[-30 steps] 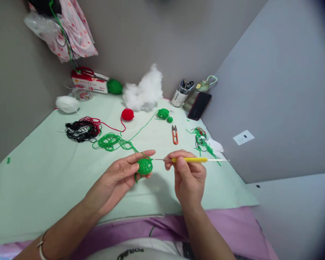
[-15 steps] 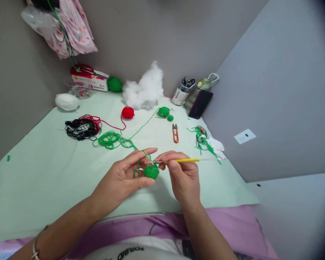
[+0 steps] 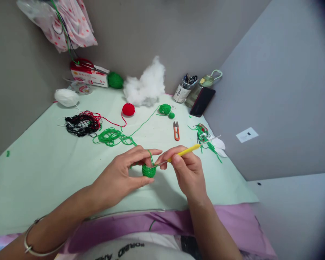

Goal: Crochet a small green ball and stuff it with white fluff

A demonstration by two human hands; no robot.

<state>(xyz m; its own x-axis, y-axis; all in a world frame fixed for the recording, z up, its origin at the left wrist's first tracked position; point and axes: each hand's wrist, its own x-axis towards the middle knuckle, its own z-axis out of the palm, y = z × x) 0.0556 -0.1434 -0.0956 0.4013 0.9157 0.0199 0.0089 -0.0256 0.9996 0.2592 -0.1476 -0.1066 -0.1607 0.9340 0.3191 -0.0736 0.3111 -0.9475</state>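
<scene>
My left hand (image 3: 124, 173) pinches a small green crocheted piece (image 3: 148, 170) between thumb and fingers, with green yarn running over the forefinger. My right hand (image 3: 185, 169) grips a yellow-handled crochet hook (image 3: 188, 150); its metal tip is at the green piece and its far end points up and to the right. The working yarn trails back to a loose green yarn pile (image 3: 111, 137) on the pale green table cover (image 3: 43, 159).
Farther back lie orange snips (image 3: 176, 130), a red yarn ball (image 3: 128, 109), a small green ball (image 3: 165, 109), tangled black and red yarn (image 3: 81, 124), green scraps (image 3: 203, 136), white stuffing (image 3: 146, 85), a white ball (image 3: 66, 97), a jar of tools (image 3: 183, 91) and a dark phone (image 3: 202, 102).
The hook's tip has gone into the green piece and its far end has tilted upward. Both hands have come closer together and the piece has turned in my left fingers.
</scene>
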